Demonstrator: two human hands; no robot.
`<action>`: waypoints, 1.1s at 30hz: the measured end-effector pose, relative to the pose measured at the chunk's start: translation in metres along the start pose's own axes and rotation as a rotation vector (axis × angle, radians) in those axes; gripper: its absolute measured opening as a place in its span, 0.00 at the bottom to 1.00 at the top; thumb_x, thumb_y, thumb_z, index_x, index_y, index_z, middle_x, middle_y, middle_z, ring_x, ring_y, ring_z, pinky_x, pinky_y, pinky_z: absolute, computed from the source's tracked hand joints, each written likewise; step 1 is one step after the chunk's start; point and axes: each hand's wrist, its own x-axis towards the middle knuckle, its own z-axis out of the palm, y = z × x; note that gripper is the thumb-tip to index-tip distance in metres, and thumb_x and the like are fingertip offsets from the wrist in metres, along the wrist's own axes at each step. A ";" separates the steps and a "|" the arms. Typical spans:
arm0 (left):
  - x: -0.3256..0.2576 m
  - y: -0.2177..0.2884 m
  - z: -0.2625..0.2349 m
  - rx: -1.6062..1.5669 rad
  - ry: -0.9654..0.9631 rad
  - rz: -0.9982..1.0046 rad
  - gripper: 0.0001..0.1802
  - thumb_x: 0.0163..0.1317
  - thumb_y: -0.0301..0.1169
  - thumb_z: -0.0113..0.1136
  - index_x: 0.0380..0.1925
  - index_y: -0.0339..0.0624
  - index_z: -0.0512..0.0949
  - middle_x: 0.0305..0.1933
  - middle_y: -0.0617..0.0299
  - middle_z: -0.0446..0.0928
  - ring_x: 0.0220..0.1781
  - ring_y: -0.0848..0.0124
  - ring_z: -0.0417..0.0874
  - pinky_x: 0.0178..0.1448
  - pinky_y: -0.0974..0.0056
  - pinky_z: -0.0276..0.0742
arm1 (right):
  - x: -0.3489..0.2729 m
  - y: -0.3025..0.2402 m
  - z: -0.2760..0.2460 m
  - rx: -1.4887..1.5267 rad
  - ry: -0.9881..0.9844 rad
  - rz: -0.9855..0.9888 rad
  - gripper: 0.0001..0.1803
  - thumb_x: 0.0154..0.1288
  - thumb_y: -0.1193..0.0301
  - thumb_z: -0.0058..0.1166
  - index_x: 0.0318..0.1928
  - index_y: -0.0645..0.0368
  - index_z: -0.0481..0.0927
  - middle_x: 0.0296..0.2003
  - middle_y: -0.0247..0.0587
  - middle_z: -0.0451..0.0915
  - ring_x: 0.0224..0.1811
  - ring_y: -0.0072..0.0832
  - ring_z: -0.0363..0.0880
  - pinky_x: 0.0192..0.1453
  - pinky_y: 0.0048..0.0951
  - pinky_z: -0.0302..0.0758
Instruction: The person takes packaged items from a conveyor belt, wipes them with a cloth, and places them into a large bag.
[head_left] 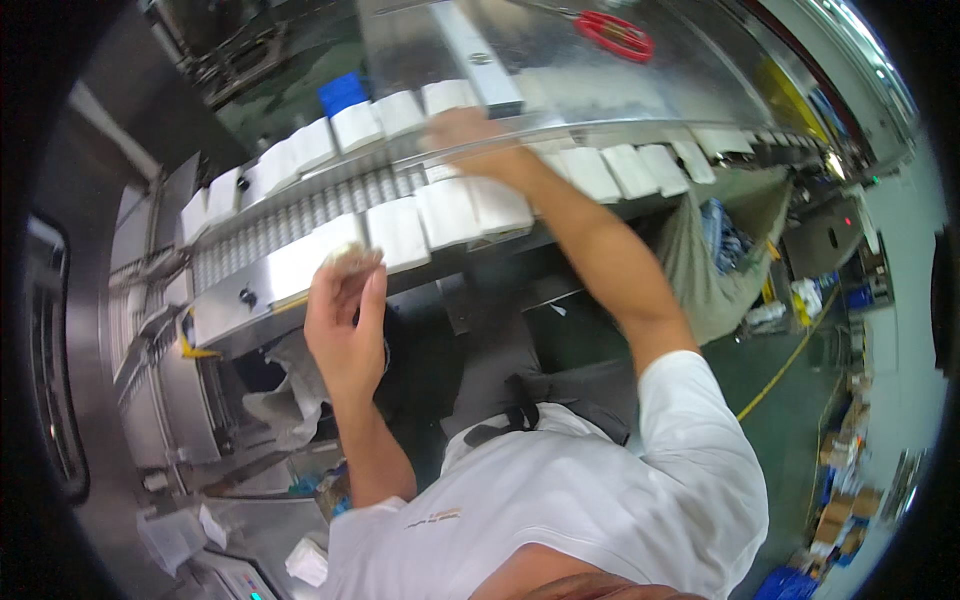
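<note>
A studded conveyor belt runs between two rows of flat white packets, which look like folded paper or cloth. Over the near row, my left hand has its fingers curled around a small pale lump; what it is, I cannot make out. My right hand reaches across the belt to the far row, close to the end of a metal bar. Motion blur smears its fingers, so any grip there is unclear. A blue piece lies behind the far packets.
A steel table stretches beyond the belt, with a red-handled tool on it. To the right hangs a beige cloth sack with blue material inside. Cardboard boxes line the wall at lower right. A dark machine wall rises at left.
</note>
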 end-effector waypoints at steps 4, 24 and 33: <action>-0.027 -0.011 -0.002 -0.052 -0.092 -0.034 0.14 0.72 0.19 0.61 0.55 0.32 0.76 0.53 0.55 0.84 0.55 0.71 0.85 0.62 0.67 0.80 | 0.035 -0.072 0.012 0.135 -0.191 -0.068 0.19 0.68 0.60 0.54 0.37 0.67 0.86 0.37 0.58 0.87 0.43 0.53 0.86 0.53 0.51 0.80; -0.079 -0.031 -0.014 -0.111 -0.165 -0.172 0.17 0.70 0.20 0.64 0.58 0.34 0.76 0.53 0.57 0.85 0.53 0.71 0.86 0.60 0.66 0.81 | 0.089 -0.120 0.137 0.071 -0.328 0.161 0.29 0.62 0.52 0.53 0.49 0.64 0.89 0.53 0.58 0.86 0.56 0.51 0.85 0.64 0.46 0.79; -0.062 -0.037 -0.012 -0.246 0.007 -0.112 0.21 0.73 0.20 0.58 0.64 0.33 0.70 0.62 0.49 0.79 0.63 0.64 0.81 0.69 0.59 0.77 | 0.050 -0.111 0.001 0.680 -0.303 0.157 0.25 0.58 0.55 0.74 0.39 0.68 0.86 0.34 0.42 0.86 0.30 0.26 0.86 0.34 0.28 0.81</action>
